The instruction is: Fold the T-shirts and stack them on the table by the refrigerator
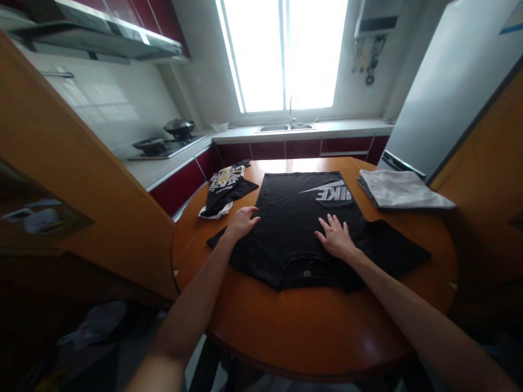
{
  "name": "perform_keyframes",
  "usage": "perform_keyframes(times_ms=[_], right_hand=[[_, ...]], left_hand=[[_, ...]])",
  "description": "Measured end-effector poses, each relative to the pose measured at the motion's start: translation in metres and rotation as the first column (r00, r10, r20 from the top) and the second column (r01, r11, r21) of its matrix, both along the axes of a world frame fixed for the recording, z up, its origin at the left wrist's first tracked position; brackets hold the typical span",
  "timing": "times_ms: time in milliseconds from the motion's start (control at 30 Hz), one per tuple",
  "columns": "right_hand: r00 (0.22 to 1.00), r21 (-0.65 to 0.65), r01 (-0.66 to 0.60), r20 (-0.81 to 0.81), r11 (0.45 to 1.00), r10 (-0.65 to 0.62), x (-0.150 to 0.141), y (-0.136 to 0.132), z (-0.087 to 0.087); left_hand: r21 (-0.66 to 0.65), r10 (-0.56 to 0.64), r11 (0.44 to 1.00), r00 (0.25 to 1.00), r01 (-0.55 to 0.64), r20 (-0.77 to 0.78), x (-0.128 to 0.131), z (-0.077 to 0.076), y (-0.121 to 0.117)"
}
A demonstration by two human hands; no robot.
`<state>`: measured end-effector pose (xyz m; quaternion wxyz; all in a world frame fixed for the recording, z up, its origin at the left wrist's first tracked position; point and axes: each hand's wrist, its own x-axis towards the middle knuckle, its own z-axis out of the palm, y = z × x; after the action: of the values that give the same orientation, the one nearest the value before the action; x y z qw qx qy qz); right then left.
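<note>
A black T-shirt (294,218) with a white logo lies spread on the round wooden table (310,326), collar toward me. My left hand (242,222) rests on its left edge near the sleeve, fingers curled over the cloth. My right hand (335,237) lies flat on the middle of the shirt, fingers spread. Both hands press on the fabric and hold nothing else.
A folded black shirt with a yellow-white print (224,188) lies at the table's far left. A folded white-grey garment (402,189) sits at the far right. Behind are a counter with a sink (286,128), a stove with a wok (178,129), and a fridge (445,92).
</note>
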<state>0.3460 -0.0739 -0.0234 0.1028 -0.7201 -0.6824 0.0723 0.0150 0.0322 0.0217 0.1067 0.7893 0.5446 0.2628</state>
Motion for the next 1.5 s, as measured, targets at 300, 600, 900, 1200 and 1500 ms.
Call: perform_keyframes(times_ms=[300, 600, 900, 1200, 1500], right_hand=[[0.998, 0.074, -0.056, -0.034, 0.996, 0.058, -0.001, -0.001, 0.001], [0.995, 0.168, -0.08, -0.052, 0.983, 0.09, 0.0, 0.001, -0.002], [0.995, 0.181, -0.07, -0.061, 0.981, 0.082, 0.0, 0.002, -0.006], [0.993, 0.192, -0.084, -0.071, 0.978, 0.099, -0.002, 0.005, -0.011], [0.988, 0.21, -0.093, -0.1, 0.973, 0.116, 0.0, 0.006, -0.014]], left_hand=[[0.152, 0.442, 0.886, 0.897, -0.437, 0.005, -0.082, -0.02, -0.032], [-0.026, 0.719, 0.686, 0.682, -0.727, -0.133, -0.109, -0.042, -0.078], [-0.013, 0.68, 0.724, 0.717, -0.689, -0.156, -0.102, -0.039, -0.084], [0.011, 0.625, 0.78, 0.779, -0.625, -0.045, -0.105, -0.045, -0.075], [-0.023, 0.588, 0.795, 0.76, -0.606, 0.278, -0.099, -0.043, -0.071]])
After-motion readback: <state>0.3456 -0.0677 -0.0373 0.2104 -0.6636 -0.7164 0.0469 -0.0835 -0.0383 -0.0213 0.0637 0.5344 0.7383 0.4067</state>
